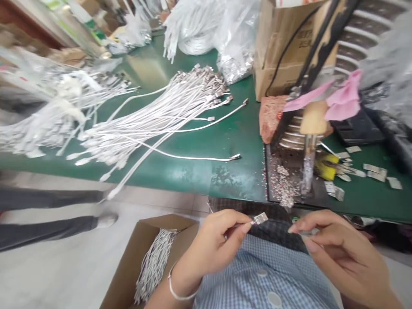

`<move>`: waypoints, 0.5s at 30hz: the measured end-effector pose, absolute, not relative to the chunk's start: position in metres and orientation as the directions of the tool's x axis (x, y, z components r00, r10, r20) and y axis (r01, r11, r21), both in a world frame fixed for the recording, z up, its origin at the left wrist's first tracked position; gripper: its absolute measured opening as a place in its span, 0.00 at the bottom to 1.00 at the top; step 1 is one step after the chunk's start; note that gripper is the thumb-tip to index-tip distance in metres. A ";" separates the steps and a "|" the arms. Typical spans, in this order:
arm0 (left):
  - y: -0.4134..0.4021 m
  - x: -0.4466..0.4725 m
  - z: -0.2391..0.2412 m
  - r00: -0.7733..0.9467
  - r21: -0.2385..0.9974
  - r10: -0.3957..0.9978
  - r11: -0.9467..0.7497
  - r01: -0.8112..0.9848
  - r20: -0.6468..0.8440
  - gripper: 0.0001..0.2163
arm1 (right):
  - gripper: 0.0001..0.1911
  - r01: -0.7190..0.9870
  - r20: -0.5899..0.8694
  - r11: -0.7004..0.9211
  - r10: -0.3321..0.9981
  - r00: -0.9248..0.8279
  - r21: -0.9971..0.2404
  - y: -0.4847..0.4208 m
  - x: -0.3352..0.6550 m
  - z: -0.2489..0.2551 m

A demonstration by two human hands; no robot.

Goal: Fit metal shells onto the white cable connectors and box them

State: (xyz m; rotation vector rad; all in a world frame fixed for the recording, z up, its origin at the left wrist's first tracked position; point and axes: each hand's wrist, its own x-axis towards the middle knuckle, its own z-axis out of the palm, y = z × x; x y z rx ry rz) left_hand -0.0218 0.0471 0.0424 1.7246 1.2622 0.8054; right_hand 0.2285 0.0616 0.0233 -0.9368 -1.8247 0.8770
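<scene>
In the head view, my left hand (220,240) pinches a cable just behind its silver USB plug (260,218). Thin coloured wires show where the plug meets the fingertips. Apart from it, on the right, my right hand (341,244) is closed, thumb against fingers; a small pale sliver may sit there, too blurred to name. Above both hands, on the green bench (183,171), lies a large bundle of white cables (154,113) with metal plugs at their right ends. One loose cable's plug (235,157) points right near the bench's front.
A soldering iron (309,159) hangs tip-down over a dark, debris-strewn tray (296,191). Beside it are a brick (271,118) and small metal pieces (376,171). An open carton (124,262) holding cables stands below left. Another person's legs (51,210) show at left.
</scene>
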 end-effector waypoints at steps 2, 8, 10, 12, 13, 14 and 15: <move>0.034 -0.036 0.041 0.199 0.887 0.980 -0.067 0.456 -0.028 0.07 | 0.09 0.220 0.371 0.467 0.853 -0.367 -0.856 0.060 0.227 0.016; 0.014 -0.040 0.042 0.134 0.900 0.991 -0.052 0.433 -0.007 0.06 | 0.08 0.178 0.351 0.468 0.821 -0.449 -0.866 0.057 0.209 0.018; 0.015 -0.033 0.042 0.186 0.914 0.982 -0.105 0.392 0.033 0.06 | 0.08 0.146 0.387 0.505 0.789 -0.476 -0.851 0.055 0.203 0.023; 0.018 -0.027 0.041 0.231 0.924 0.971 -0.144 0.355 0.063 0.05 | 0.09 0.121 0.401 0.525 0.762 -0.509 -0.843 0.053 0.199 0.028; 0.019 -0.025 0.041 0.245 0.926 0.967 -0.153 0.344 0.069 0.05 | 0.09 0.116 0.402 0.529 0.754 -0.520 -0.841 0.051 0.199 0.029; 0.021 -0.023 0.041 0.256 0.927 0.964 -0.160 0.338 0.073 0.05 | 0.10 0.114 0.400 0.526 0.754 -0.521 -0.843 0.048 0.200 0.029; 0.022 -0.022 0.040 0.266 0.927 0.961 -0.166 0.337 0.075 0.05 | 0.09 0.114 0.394 0.514 0.765 -0.509 -0.850 0.046 0.201 0.028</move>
